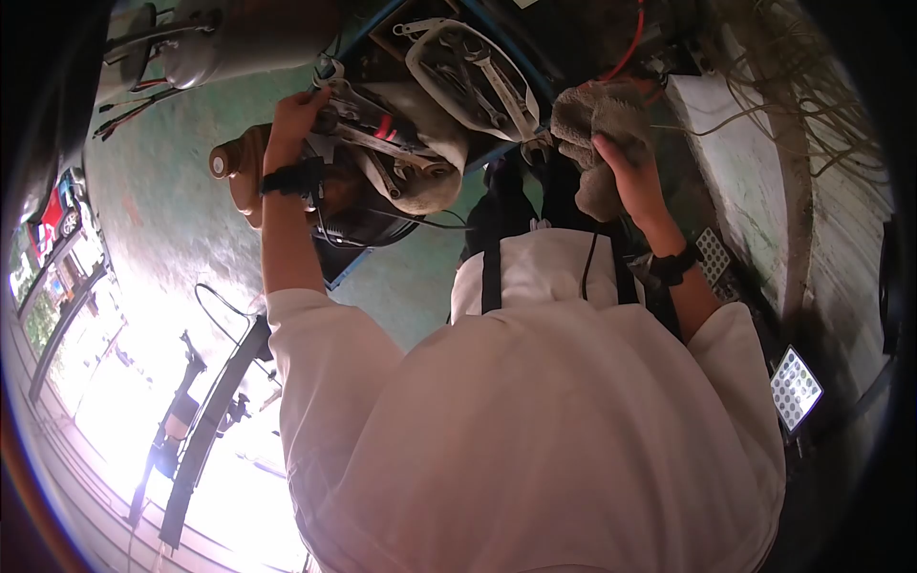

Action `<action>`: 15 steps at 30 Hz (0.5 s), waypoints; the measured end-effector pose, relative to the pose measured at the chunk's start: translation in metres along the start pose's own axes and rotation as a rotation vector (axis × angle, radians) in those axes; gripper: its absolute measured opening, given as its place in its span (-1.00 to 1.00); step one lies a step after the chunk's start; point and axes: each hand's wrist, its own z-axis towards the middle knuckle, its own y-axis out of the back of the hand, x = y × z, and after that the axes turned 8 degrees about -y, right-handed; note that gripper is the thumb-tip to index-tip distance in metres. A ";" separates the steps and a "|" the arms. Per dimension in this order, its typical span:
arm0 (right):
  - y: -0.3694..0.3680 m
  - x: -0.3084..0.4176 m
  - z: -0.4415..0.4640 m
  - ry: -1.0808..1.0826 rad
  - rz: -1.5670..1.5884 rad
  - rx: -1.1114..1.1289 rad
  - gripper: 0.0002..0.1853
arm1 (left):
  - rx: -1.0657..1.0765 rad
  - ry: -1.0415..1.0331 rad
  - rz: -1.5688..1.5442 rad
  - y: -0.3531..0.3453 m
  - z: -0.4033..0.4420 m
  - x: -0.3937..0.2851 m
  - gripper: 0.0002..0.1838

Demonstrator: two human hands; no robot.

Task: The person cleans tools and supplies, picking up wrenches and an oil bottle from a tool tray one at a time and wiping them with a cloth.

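My left hand [295, 121] is at the left end of a pile of tools, its fingers closed at an open-end wrench [330, 71] whose jaw pokes out above them. Beside it, several wrenches and a tool with a red band [385, 128] lie in a cut-open pale container [435, 189]. A second cut white container [432, 59] holds more wrenches [492, 81]. On the other side, my right hand [626, 177] grips a crumpled grey-brown cloth [604, 119], with the thumb across it. Another wrench end [536, 151] shows just left of the cloth.
A brown plastic bottle [244, 170] with a pale cap stands left of my left forearm. Blue frame edges [374, 21] surround the containers. A red hose [634, 43] and loose cables [783, 115] are at the right, along the wall. A grey cylinder [244, 43] is at upper left.
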 end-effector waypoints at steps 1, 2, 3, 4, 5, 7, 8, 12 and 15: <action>0.000 0.001 0.001 0.001 -0.014 0.000 -0.68 | 0.000 0.000 -0.006 0.001 -0.002 -0.005 -0.52; 0.000 0.002 0.002 0.001 0.001 0.011 -0.68 | 0.001 -0.022 0.006 0.002 -0.004 -0.009 -0.52; 0.000 0.003 0.002 0.000 0.015 0.023 -0.68 | 0.001 -0.042 0.017 0.003 -0.006 -0.013 -0.52; 0.000 0.004 0.003 -0.001 0.030 0.037 -0.69 | 0.001 -0.061 0.029 0.004 -0.010 -0.018 -0.52; 0.000 0.004 0.004 0.004 0.028 0.045 -0.69 | 0.008 -0.079 0.065 0.006 -0.015 -0.024 -0.53; 0.000 0.004 0.006 0.015 0.025 0.059 -0.70 | 0.022 -0.117 0.137 0.009 -0.026 -0.040 -0.54; 0.000 0.005 0.006 0.010 0.016 0.062 -0.70 | 0.009 -0.127 0.159 0.009 -0.031 -0.046 -0.55; 0.000 0.004 0.010 0.048 0.027 0.102 -0.70 | -0.027 -0.142 0.230 0.009 -0.052 -0.059 -0.58; 0.002 0.005 0.009 0.056 0.044 0.100 -0.68 | -0.058 -0.141 0.234 0.007 -0.072 -0.065 -0.58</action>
